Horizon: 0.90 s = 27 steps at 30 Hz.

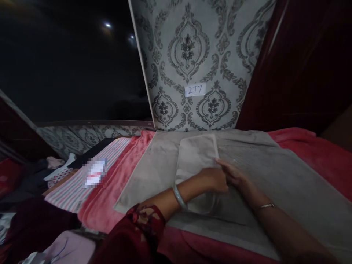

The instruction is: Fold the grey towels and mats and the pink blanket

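Note:
A light grey folded cloth [197,152] with a pale edging lies on a larger grey sheet of fabric [255,168]. My left hand [213,179], with a pale bangle on its wrist, reaches across the lower part of the folded cloth. Its fingers are curled down near the right edge, and whatever they grip is hidden. Close beside it, my right hand [233,174] has its fingers stretched out, the tips touching the cloth's right edge. A thin silver bracelet circles that wrist. Both hands are slightly blurred.
Pink plush fabric [110,190] and a striped cloth [90,176] lie to the left, and red fabric [330,157] to the right. Behind stands a patterned wall [189,47] with a "277" label [195,89]. A large black screen [74,66] fills the upper left.

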### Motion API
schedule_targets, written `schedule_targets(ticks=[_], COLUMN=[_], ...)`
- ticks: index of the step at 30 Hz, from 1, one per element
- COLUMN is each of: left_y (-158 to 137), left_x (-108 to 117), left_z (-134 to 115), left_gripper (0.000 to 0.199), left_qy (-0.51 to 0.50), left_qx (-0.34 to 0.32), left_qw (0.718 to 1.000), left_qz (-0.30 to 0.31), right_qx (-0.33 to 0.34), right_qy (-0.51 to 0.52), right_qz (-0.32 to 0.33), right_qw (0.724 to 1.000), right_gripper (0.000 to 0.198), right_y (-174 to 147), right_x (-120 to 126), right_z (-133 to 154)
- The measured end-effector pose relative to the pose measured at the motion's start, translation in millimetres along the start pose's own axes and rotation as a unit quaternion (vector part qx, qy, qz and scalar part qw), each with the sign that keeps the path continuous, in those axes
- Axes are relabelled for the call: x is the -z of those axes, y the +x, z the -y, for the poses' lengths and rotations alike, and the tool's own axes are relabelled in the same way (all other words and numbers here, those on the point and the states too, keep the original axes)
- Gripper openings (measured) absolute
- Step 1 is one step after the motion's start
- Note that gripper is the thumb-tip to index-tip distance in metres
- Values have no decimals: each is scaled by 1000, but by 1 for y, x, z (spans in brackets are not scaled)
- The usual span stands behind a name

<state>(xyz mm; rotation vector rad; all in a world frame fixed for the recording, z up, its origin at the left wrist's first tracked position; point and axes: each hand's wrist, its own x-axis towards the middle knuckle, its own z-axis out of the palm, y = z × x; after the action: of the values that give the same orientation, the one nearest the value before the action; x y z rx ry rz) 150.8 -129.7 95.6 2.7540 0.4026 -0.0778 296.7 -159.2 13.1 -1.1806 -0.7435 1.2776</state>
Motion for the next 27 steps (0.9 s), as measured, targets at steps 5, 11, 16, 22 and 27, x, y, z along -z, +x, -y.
schedule_targets(ticks=[5, 11, 16, 22, 27], left_y=[-10, -19, -6, -1, -5], left_x=[-24, 16, -3, -45, -45], left_z=[39, 138, 174, 176, 184], left_gripper=[23, 10, 29, 38, 65], left_qy=[-199, -337, -415, -323, -392], left_qx=[-49, 183, 246, 186, 174], left_qw=[970, 834, 782, 832, 833], left_qz=[-128, -397, -394, -411, -348], right_qx=[85, 99, 77, 37, 85], right_qy=[-19, -55, -79, -69, -92], right_qz=[-50, -115, -177, -171, -158], right_qw=[995, 987, 978, 982, 979], right_gripper=[45, 55, 69, 67, 55], right_y=[7, 24, 20, 7, 2], right_x=[2, -2, 22, 32, 34], right_z=[-22, 5, 17, -6, -8])
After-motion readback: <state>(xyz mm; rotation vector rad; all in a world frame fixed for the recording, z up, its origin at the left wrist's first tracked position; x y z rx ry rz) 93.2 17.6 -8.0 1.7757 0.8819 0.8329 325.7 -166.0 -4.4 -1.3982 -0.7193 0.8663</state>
